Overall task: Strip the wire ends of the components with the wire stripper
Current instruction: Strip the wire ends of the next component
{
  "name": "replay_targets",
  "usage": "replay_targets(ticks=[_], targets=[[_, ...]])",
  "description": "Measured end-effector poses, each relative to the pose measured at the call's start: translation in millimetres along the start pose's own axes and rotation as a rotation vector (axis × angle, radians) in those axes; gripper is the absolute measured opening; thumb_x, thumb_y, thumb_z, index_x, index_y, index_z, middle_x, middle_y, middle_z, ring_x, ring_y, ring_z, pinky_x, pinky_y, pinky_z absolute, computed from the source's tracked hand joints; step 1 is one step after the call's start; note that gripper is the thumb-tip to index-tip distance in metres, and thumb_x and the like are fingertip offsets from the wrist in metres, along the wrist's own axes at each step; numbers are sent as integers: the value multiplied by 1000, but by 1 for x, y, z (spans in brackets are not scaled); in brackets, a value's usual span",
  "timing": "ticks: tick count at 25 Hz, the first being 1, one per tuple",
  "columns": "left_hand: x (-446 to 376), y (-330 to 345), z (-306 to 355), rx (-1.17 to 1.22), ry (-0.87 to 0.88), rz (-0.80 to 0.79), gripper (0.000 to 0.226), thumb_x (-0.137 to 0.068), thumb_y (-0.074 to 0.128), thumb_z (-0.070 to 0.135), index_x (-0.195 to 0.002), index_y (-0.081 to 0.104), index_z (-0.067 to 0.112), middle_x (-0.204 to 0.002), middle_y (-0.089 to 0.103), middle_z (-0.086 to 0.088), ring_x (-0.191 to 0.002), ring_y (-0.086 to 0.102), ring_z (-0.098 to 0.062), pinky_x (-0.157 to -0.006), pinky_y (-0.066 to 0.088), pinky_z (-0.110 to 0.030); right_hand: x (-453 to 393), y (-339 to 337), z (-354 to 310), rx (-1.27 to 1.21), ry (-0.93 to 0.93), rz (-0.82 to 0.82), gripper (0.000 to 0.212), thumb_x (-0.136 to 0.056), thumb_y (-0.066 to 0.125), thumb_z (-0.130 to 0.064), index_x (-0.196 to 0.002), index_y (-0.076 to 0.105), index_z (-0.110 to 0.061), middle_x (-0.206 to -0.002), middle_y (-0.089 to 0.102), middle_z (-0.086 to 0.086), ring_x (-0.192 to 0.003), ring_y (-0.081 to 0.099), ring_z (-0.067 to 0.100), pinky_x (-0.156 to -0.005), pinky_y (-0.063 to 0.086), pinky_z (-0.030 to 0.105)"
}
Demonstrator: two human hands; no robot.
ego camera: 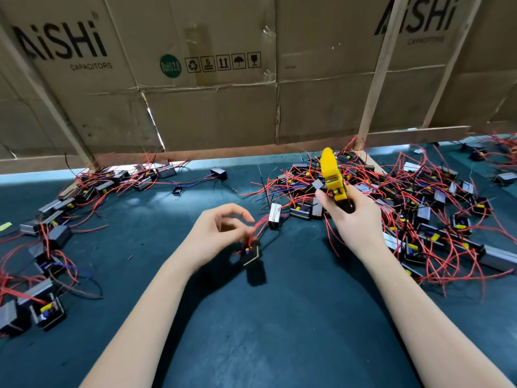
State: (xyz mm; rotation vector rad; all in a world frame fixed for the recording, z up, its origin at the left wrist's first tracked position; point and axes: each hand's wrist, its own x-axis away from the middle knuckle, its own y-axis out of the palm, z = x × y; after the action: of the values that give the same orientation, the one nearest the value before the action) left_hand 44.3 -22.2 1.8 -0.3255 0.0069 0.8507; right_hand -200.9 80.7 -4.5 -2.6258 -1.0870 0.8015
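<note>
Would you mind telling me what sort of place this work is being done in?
Probably a small electronics assembly workshop. Heaps of boxy parts with red wires lie on a dark green bench mat, flattened capacitor cartons wall off the back, and the right hand holds a yellow wire stripper.

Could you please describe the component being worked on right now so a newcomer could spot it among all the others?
Start at the dark green table, between the two piles of wired components. Near its middle, the left hand pinches red wires, and a small black component dangles from them. It alone hangs above the mat; the others lie on it.
</note>
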Motion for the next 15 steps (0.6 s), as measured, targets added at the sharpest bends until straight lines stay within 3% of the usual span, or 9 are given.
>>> replay_targets(ticks=[4, 6, 9, 12, 15], targets=[[0, -6, 1, -152, 115, 12, 18, -83, 71, -1, -93, 71, 15, -95, 73, -3, -80, 63, -13, -77, 52, -28, -2, 3, 4, 36, 23, 20, 50, -83, 68, -54, -68, 49, -10, -58, 40, -3, -55, 34, 9, -55, 30, 21], [5, -14, 5, -95, 112, -184, 20, -83, 68, 1, -93, 75, 16, -96, 74, -4, -85, 66, -14, -79, 52, -24, -1, 4, 4, 43, 20, 23, 53, -82, 69, -55, -65, 43, -12, -56, 38, -5, -55, 34, 9, -54, 30, 21], [8, -15, 7, -221, 117, -412, 19, -81, 77, 5, -99, 77, 11, -101, 75, -4, -96, 69, -20, -87, 51, -25, -1, 5, 6, 53, 15, 25, 55, -81, 68, -57, -64, 40, -13, -56, 37, -5, -54, 33, 9, -54, 30, 21], [6, -4, 7, -258, 138, -332, 10, -79, 80, 7, -89, 78, 10, -93, 76, -3, -89, 71, -21, -83, 54, -30, -1, 5, 5, 137, -2, 53, 53, -79, 69, -57, -62, 38, -17, -55, 40, -6, -55, 37, 9, -55, 31, 20], [4, 3, 4, -305, 125, -190, 4, -81, 80, 14, -83, 78, 16, -82, 75, 4, -76, 68, -10, -76, 52, -23, -3, 3, 8, 508, -111, 82, 42, -74, 71, -55, -70, 49, -20, -71, 54, -3, -76, 52, 22, -73, 37, 37]])
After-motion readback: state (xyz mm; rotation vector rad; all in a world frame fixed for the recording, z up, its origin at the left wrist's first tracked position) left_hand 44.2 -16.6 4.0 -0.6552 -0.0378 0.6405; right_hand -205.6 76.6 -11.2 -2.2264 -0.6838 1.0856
